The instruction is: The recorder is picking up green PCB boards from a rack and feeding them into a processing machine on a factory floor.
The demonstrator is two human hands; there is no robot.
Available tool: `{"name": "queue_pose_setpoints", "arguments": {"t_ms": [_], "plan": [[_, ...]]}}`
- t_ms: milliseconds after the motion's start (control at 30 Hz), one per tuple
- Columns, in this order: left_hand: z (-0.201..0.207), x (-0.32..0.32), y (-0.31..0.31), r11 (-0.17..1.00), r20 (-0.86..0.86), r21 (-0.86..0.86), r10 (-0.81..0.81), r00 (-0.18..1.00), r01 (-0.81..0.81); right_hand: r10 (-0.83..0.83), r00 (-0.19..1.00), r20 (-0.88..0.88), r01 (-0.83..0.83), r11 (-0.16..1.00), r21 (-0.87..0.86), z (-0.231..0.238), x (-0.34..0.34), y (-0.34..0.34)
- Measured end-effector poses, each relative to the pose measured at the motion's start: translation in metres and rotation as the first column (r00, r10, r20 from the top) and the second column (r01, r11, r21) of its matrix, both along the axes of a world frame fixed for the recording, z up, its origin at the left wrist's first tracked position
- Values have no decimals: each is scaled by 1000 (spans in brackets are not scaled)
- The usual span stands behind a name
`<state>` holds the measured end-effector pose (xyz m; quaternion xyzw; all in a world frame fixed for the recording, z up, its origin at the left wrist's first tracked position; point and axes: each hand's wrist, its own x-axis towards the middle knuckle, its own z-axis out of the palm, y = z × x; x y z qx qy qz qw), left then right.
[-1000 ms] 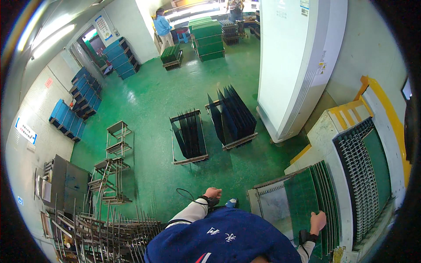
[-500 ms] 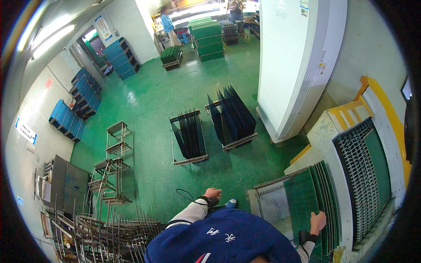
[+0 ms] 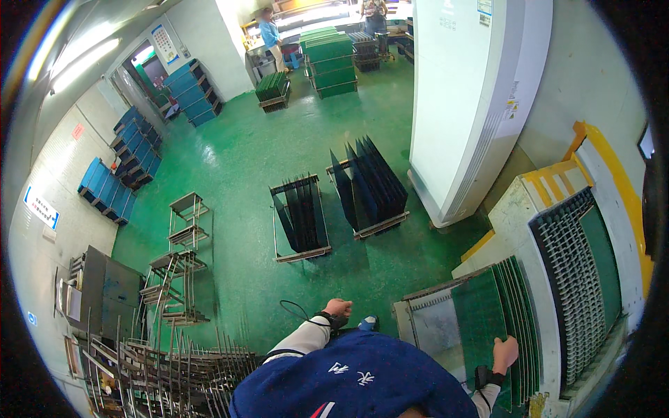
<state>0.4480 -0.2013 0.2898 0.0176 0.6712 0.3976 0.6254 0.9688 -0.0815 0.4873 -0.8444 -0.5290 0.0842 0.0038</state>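
My right hand is closed at the top edge of a thin green panel, which looks like a circuit board. It leans among several similar green panels standing in a metal rack at the lower right. The fingertips are partly hidden. Away from the rack, my left hand hangs over the floor in a loose fist, with nothing showing in it. A dark band with a thin black cord circles the left wrist.
Right of the rack runs a roller conveyor carrying another green panel. Two racks of dark panels stand ahead on the floor, beside a tall white cabinet. Empty metal racks crowd the lower left. Two people stand far off.
The green panel on the conveyor has slid slightly to the right. Far off, the person in blue has shifted a little rightward. My hands stay in place.
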Motion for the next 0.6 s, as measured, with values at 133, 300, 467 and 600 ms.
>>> {"name": "queue_pose_setpoints", "arguments": {"t_ms": [133,300,467,600], "plan": [[-5,-3,-2,1000,-3,-16,13,1000,-13,1,1000,-12,-2,1000,-18,-2,2,1],[-8,-3,-1,1000,-11,-20,-4,1000,3,15,1000,-21,-15,1000,17,-11,8,1],[-5,-5,-3,1000,35,5,11,999,-11,29,999,-13,-28,999,39,-12,8,0],[4,-2,-4,1000,-12,-5,6,1000,-6,24,1000,-6,-24,999,25,-4,3,-1]]}}
